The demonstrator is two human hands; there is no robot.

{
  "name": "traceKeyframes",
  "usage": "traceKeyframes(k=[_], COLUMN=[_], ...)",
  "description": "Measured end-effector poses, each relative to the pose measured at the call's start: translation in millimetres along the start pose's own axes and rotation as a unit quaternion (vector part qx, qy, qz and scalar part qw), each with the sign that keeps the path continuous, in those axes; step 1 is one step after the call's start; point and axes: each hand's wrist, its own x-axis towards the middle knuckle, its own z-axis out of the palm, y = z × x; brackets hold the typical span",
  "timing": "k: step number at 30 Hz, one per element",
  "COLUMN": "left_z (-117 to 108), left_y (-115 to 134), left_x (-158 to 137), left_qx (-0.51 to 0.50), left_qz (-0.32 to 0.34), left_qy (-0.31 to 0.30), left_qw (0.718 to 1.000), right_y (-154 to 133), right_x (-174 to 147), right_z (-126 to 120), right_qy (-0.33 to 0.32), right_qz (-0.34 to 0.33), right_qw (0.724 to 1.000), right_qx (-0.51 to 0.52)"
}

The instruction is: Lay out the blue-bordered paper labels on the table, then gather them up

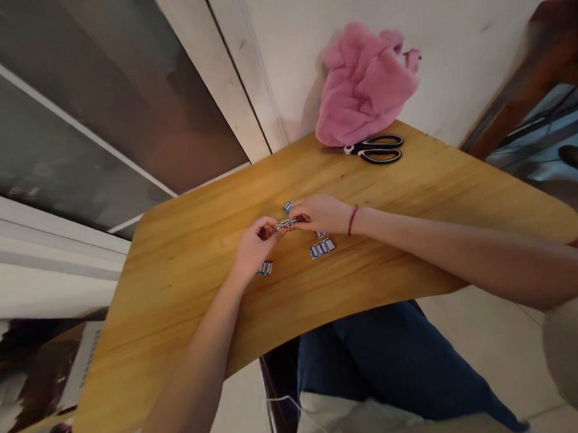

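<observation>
A small patterned card point(286, 224) was held above the middle of the desk point(175, 261), between the person's two hands. The left hand point(255, 243) had its fingers curled in, thumb and fingertips closed on the card's near-left end; the right hand point(324, 213) pinched the other end, its fingers point(299, 209) bent over and shut on it. Around them lay blue-and-white cards: one point(322, 248) flat below the right hand, a second point(321, 234) peeping out between that and the palm, a third point(288, 207) just beyond the right fingertips, and a fourth point(264, 268) partly covered by the left wrist. A red bracelet point(352, 219) circled the right wrist. At the far corner, against the wall point(289, 35), sat a bundled pink cloth point(364, 86) (whether anything was tucked inside could not be told). Black-handled scissors point(362, 149) lay along its lower edge, handles toward the right. Past the desk's left edge stood a box-like shape point(86, 363), its contents too blurred to make out.
</observation>
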Motion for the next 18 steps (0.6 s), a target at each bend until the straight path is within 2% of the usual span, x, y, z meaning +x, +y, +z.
traceKeyframes(k=[4, 7, 11, 18], left_z=[-3.6, -1.7, 2.8, 4.6], left_y=[-5.9, -4.4, -2.6, -0.7], left_x=[-2.7, -4.6, -5.5, -5.4], left_qx=[0.147, 0.19, 0.156, 0.091], left_qz=[0.072, 0.092, 0.071, 0.046], left_qy=[-0.003, -0.038, -0.066, -0.058], left_qw=[0.987, 0.977, 0.983, 0.993], right_y=[-0.1, -4.8, -10.0, -11.0], right_x=[-7.9, -10.3, -10.5, -12.2], right_z=[-1.8, -0.6, 2.6, 5.2], right_qy=[-0.02, -0.042, -0.045, -0.03], right_qz=[0.024, 0.042, 0.051, 0.058], right_qw=[0.999, 0.996, 0.994, 0.997], right_qx=[-0.036, -0.064, -0.084, -0.05])
